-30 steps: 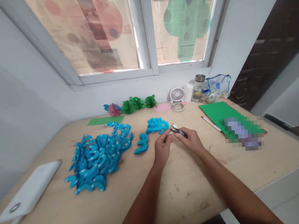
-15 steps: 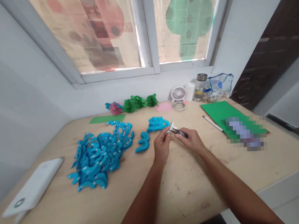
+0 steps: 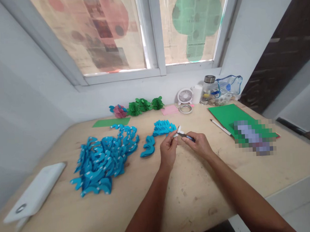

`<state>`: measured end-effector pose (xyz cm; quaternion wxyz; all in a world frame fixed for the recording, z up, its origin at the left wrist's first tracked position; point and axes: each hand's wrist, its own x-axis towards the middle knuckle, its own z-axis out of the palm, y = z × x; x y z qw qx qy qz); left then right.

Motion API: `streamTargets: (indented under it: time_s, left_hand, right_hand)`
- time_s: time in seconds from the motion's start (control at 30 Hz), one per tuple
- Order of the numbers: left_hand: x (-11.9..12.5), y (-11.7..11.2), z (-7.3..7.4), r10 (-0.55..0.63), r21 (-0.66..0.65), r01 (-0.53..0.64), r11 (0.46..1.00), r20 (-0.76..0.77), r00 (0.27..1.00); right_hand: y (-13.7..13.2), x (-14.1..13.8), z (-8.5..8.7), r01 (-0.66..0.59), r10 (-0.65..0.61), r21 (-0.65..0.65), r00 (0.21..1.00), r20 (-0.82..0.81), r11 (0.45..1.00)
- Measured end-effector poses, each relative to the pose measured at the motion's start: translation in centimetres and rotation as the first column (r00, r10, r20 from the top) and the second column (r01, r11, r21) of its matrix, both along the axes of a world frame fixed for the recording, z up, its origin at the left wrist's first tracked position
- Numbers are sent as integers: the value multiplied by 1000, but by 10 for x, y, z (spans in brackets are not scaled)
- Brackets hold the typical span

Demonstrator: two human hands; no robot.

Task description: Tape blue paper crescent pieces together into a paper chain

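Both my hands meet over the middle of the wooden table [image 3: 190, 193]. My right hand [image 3: 200, 145] is closed on a small metal tool with a blue handle [image 3: 185, 135], its tip pointing left. My left hand [image 3: 168, 152] pinches a small white bit [image 3: 178, 131] at the tool's tip. Just beyond the hands lies a small stack of blue paper cutouts [image 3: 163, 128], and a couple of blue crescents [image 3: 147, 148] lie to the left. A large heap of the same blue cutouts [image 3: 102, 160] spreads further left.
At the back stand green and pink paper flowers [image 3: 141, 107], a green strip [image 3: 111, 122], a pink note [image 3: 169, 110], a tape roll [image 3: 185, 109], a small fan [image 3: 184, 95], a jar [image 3: 207, 89] and a clear pouch [image 3: 227, 87]. Green sheets [image 3: 227, 116] and a pen [image 3: 219, 127] lie right; a white device [image 3: 35, 193] lies left.
The hands and tool have kept their grip and shifted only slightly up in the view as my head moved. Nothing on the table has moved.
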<state>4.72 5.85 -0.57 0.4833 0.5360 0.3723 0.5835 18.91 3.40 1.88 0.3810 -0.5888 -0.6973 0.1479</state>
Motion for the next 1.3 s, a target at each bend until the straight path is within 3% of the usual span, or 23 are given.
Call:
streamTargets:
  time_s: [0.23, 0.47, 0.67, 0.83, 0.9, 1.03, 1.17, 1.3]
  left_hand:
    - [-1, -1, 1, -4, 1, 4, 1000, -35, 999]
    - [3, -8, 3, 17, 86, 5, 996, -255, 967]
    - [37, 3, 6, -7, 146, 95, 985, -512, 859]
    - [57, 7, -1, -9, 238, 135, 962, -467, 884]
    - [52, 1, -6, -6, 239, 121, 963, -433, 902]
    - [28, -12, -9, -30, 87, 61, 994, -314, 949]
    - [2, -14, -1, 159, 16, -160, 987, -226, 961]
    - [-16, -10, 7, 212, 11, -213, 977, -181, 960]
  right_hand:
    - [-2, -1, 3, 100, -103, 38, 991, 87, 994]
    - [-3, 5, 6, 222, -240, 149, 964, 115, 964]
    - [-7, 8, 13, 252, -292, 227, 942, 167, 941]
    - [-7, 14, 15, 276, -319, 218, 927, 198, 936]
    - [-7, 16, 14, 281, -324, 206, 920, 219, 937]
    - [-7, 14, 12, 246, -290, 187, 919, 268, 951]
    - [-7, 9, 8, 187, -231, 164, 920, 317, 969]
    - [-7, 1, 4, 91, -132, 129, 922, 363, 987]
